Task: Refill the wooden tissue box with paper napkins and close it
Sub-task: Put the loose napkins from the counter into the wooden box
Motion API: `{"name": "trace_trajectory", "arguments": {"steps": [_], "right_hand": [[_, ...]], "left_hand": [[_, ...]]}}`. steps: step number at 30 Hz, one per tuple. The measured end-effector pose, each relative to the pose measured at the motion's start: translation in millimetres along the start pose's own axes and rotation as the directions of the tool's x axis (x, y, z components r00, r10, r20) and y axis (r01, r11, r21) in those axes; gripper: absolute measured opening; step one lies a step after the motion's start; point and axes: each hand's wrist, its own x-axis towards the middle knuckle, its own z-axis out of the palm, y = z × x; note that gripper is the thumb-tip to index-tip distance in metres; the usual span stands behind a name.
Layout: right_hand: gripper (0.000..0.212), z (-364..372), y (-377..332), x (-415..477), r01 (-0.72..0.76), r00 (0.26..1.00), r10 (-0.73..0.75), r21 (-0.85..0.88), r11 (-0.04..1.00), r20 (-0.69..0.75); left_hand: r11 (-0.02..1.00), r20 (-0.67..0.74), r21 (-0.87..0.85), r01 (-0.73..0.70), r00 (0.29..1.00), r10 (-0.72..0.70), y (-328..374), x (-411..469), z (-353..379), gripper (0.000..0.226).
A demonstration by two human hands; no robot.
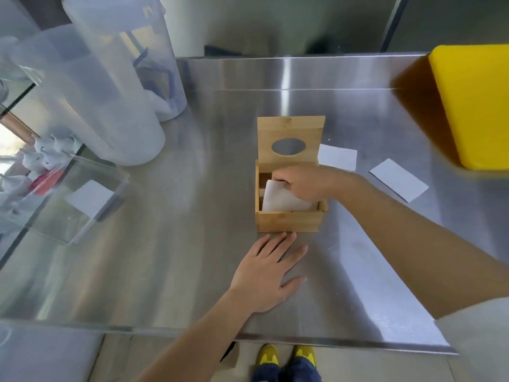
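A wooden tissue box (289, 220) stands on the steel table, its lid (290, 133) with an oval hole raised upright at the back. A stack of white paper napkins (283, 202) lies tilted inside the box. My right hand (305, 183) reaches into the box from the right, its fingers closed on the top edge of the napkins. My left hand (268, 271) rests flat on the table just in front of the box, fingers spread, fingertips almost touching its front wall.
Two loose white napkins (337, 157) (398, 179) lie right of the box. A yellow bin (473, 103) stands at the far right. Tall translucent containers (110, 78) and a clear acrylic holder (82, 199) crowd the left side. The table's front edge (330, 341) is near me.
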Motion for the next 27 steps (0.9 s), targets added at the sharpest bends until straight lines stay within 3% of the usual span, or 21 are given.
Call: {"name": "trace_trajectory", "arguments": {"steps": [8,14,19,24,27], "right_hand": [[0.02,16,6,30,0.001,0.98,0.02,-0.103,0.995,0.199],[0.017,24,8,34,0.052,0.995,-0.046,-0.061,0.997,0.092],[0.032,29,10,34,0.097,0.995,-0.095,-0.048,0.994,0.036],[0.03,15,13,3,0.143,0.982,-0.136,0.049,0.988,-0.128],[0.026,6,29,-19,0.13,0.95,-0.092,0.109,0.986,-0.3]], "left_hand": [[1.0,-0.002,0.001,-0.011,1.0,0.011,1,1,-2,0.056],[1.0,-0.005,-0.02,-0.002,1.0,0.002,0,0,-3,0.055],[1.0,-0.004,-0.022,-0.001,1.0,0.001,0,0,-3,0.055],[1.0,-0.004,-0.024,0.003,1.0,-0.003,-1,0,-2,0.055],[1.0,0.001,-0.024,0.006,1.0,-0.006,-1,0,-2,0.054]]}}
